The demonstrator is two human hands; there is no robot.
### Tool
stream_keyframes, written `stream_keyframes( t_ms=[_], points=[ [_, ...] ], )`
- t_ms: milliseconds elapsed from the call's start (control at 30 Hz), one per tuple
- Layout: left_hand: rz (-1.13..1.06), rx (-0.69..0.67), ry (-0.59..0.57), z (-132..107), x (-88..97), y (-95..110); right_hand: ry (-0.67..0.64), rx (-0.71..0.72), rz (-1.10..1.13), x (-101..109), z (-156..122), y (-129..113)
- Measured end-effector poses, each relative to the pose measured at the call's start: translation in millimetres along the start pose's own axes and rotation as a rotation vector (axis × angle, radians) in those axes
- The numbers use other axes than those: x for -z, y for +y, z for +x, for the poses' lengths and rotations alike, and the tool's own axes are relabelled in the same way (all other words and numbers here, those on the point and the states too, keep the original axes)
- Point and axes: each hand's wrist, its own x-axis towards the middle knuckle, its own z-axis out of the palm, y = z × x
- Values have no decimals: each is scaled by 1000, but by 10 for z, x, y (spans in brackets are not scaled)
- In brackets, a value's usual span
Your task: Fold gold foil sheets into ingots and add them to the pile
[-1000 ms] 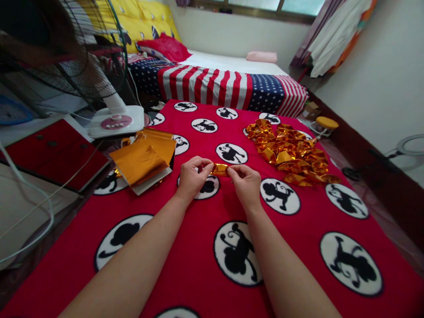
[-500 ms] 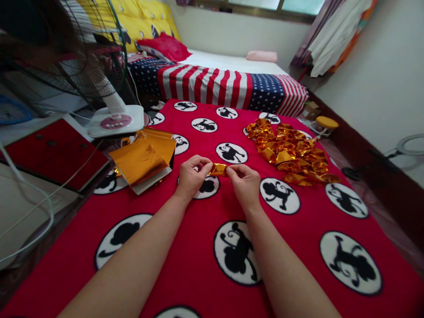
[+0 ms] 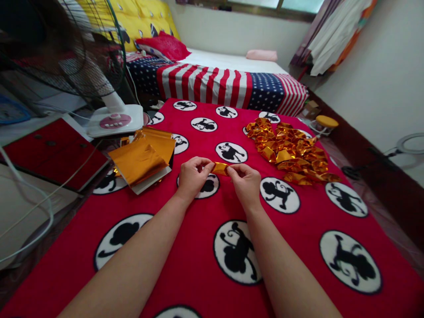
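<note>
A small folded piece of gold foil paper (image 3: pixel 220 168) is pinched between my two hands above a red blanket (image 3: pixel 185 229) printed with black-and-white monkey circles. My left hand (image 3: pixel 192 176) grips its left end with curled fingers. My right hand (image 3: pixel 244 180) pinches its right end. A stack of flat gold foil sheets (image 3: pixel 142 158) lies to the left of my hands. A heap of folded gold foil pieces (image 3: pixel 291 150) lies to the right, farther back.
A standing fan (image 3: pixel 109 110) with a white base sits at the far left beside a red cabinet top (image 3: pixel 49 152) and white cords. A bed with a stars-and-stripes cover (image 3: pixel 225 84) stands behind. A yellow stool (image 3: pixel 326 123) sits at the right by the wall.
Both hands stay in place on the gold piece; the fingers shift slightly as they work its fold. Nothing else has moved.
</note>
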Motion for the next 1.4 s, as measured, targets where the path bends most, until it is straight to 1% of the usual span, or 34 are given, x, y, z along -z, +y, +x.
stream_keyframes(
  t_ms=[100,233,333,400,533,600,767,867,933,1033,1400],
  points=[
    [-2,1,8,-4,-6,2,-7,-7,5,-3,-10,-9],
    [-35,43,16,-4,2,28,-15,-8,1,-10,-23,-8],
    [-31,63,56,2,10,46,-45,2,-14,-18,-25,4],
    [-56,85,79,9,9,41,-68,-18,4,-21,-22,13],
    [-209,143,64,18,-15,-9,-58,-117,119,-21,-10,33],
    [-309,193,42,21,-35,-32,-34,-139,172,-22,-4,46],
    [-554,264,15,31,-59,-24,35,-137,343,-45,-1,83],
    [-653,307,-22,34,-45,8,46,-116,403,-56,-3,95],
    [-691,307,-41,32,-33,30,39,-94,412,-55,-3,100],
    [-715,270,-55,25,-18,48,32,-80,441,-49,1,107],
    [-764,242,-106,6,-2,16,35,-40,496,-38,-3,124]
  ],
)
